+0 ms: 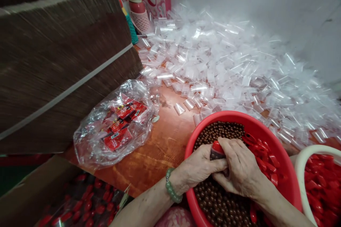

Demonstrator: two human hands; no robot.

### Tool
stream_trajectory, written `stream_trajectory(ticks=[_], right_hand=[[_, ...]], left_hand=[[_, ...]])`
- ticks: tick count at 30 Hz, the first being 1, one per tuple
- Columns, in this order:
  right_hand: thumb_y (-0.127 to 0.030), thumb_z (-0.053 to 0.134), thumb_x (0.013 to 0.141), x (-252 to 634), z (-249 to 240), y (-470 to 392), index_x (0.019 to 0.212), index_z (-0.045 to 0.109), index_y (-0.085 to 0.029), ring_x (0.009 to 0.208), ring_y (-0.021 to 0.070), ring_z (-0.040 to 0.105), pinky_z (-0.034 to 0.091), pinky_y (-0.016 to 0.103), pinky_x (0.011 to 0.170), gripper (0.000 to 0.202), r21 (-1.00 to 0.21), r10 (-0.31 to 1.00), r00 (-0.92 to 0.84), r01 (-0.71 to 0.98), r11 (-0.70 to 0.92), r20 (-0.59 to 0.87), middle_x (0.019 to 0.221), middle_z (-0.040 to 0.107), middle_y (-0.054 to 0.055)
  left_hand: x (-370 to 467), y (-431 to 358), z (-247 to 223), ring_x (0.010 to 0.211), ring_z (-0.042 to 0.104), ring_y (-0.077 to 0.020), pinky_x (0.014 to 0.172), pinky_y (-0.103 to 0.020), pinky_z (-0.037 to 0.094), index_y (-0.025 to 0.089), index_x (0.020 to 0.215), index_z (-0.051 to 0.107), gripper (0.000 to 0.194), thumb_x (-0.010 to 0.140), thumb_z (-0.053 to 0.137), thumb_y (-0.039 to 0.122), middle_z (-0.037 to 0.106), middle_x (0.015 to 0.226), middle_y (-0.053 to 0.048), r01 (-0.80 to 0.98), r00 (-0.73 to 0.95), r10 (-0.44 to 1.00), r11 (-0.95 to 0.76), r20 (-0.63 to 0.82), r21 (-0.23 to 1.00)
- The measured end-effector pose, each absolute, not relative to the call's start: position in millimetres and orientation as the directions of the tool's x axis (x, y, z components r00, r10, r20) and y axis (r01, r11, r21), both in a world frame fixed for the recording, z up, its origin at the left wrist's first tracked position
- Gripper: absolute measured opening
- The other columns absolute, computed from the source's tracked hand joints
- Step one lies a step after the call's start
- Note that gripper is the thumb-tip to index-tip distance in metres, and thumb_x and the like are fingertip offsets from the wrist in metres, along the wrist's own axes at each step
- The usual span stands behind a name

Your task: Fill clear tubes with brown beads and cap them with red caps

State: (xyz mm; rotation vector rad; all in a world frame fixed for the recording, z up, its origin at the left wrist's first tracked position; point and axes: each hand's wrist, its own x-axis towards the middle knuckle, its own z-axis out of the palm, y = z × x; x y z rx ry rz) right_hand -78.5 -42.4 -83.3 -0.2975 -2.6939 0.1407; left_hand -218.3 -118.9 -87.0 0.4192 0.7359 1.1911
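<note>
Over a red basin (188,142), my left hand (197,166) and my right hand (239,170) close together around a small clear tube with a red cap (217,149). Dark contents show through its wall, and the fingers hide its lower part. A green bead bracelet (172,186) circles the left wrist. Under the hands, the basin holds many shiny brown balls (218,202). Red plastic caps (262,156) lie at the basin's right side, some partly behind my right hand.
Clear plastic tubes (221,67) are heaped along the wall. A white tub (301,170) of red pieces stands right. Left are a plastic bag (90,145) with red printed cards (118,127), a strapped cardboard stack (66,53), and red-capped items (87,202) below. A flask (137,5) stands behind.
</note>
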Motion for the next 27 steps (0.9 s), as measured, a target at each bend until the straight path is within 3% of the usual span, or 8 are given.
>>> stream_trajectory(ticks=[5, 13, 19, 23, 27], right_hand=[[-0.027, 0.058, 0.079, -81, -83, -38, 0.142, 0.030, -0.003, 0.088, 0.0305, 0.064, 0.053, 0.049, 0.079, 0.073, -0.131, 0.162, -0.879, 0.114, 0.985, 0.450, 0.102, 0.066, 0.020], [-0.026, 0.059, 0.082, -85, -74, -37, 0.143, 0.029, -0.006, 0.087, 0.0294, 0.065, 0.053, 0.049, 0.079, 0.071, -0.151, 0.193, -0.885, 0.142, 0.978, 0.423, 0.104, 0.066, 0.019], [-0.029, 0.058, 0.083, -84, -79, -38, 0.145, 0.026, -0.006, 0.101, 0.0318, 0.064, 0.054, 0.047, 0.082, 0.073, -0.210, 0.240, -0.909, 0.175, 0.962, 0.341, 0.115, 0.063, 0.022], [-0.022, 0.053, 0.081, -84, -82, -40, 0.146, 0.027, -0.008, 0.103, 0.0321, 0.063, 0.054, 0.047, 0.082, 0.071, -0.227, 0.254, -0.899, 0.181, 0.957, 0.357, 0.118, 0.062, 0.022], [-0.021, 0.052, 0.079, -88, -79, -39, 0.144, 0.029, -0.005, 0.105, 0.0344, 0.063, 0.054, 0.050, 0.081, 0.070, -0.179, 0.178, -0.899, 0.114, 0.977, 0.401, 0.115, 0.063, 0.023]], left_hand=[[-219, -119, -86, 0.067, 0.052, -0.0113, 0.068, -0.022, 0.041, 0.010, 0.074, 0.072, 0.040, 0.064, 0.083, 0.048, 0.063, 0.069, -0.002, -0.718, 0.204, 0.945, 0.321, -0.254, 0.618], [-224, -120, -84, 0.067, 0.056, -0.0124, 0.072, -0.024, 0.045, 0.012, 0.078, 0.071, 0.040, 0.063, 0.084, 0.047, 0.063, 0.068, -0.002, -0.750, 0.165, 0.964, 0.259, -0.207, 0.609], [-218, -113, -84, 0.051, 0.057, -0.0153, 0.053, -0.026, 0.045, 0.012, 0.068, 0.064, 0.072, 0.072, 0.048, 0.082, 0.057, 0.053, -0.003, -0.813, 0.161, 0.901, 0.353, -0.404, 0.463], [-211, -110, -85, 0.039, 0.046, -0.0105, 0.043, -0.023, 0.038, 0.015, 0.063, 0.057, 0.060, 0.077, 0.048, 0.073, 0.049, 0.045, 0.001, -0.833, 0.079, 0.884, 0.312, -0.460, 0.458], [-209, -110, -85, 0.036, 0.039, -0.0082, 0.038, -0.020, 0.033, 0.018, 0.062, 0.051, 0.043, 0.076, 0.056, 0.059, 0.045, 0.042, 0.005, -0.845, -0.062, 0.878, 0.207, -0.475, 0.493]])
